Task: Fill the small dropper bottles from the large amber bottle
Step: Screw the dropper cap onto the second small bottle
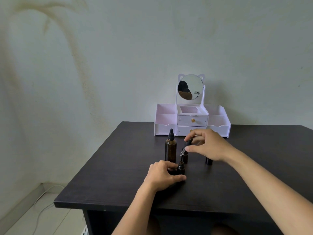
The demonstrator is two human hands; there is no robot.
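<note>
The large amber bottle (170, 150) stands upright on the dark table (118, 175), its black dropper cap on. My left hand (163, 175) grips a small dark bottle (180, 167) whose neck is uncapped. My right hand (208, 145) pinches a black dropper (186, 147), tilted, with its glass tip just over a second small bottle (185, 157) behind the first. A third small dark bottle (208, 161) stands partly hidden under my right wrist.
A white and pink cosmetic organiser (192, 121) with drawers and a round cat-ear mirror (190, 87) sits at the table's far edge against the wall. A white cable (44, 197) lies on the floor to the left.
</note>
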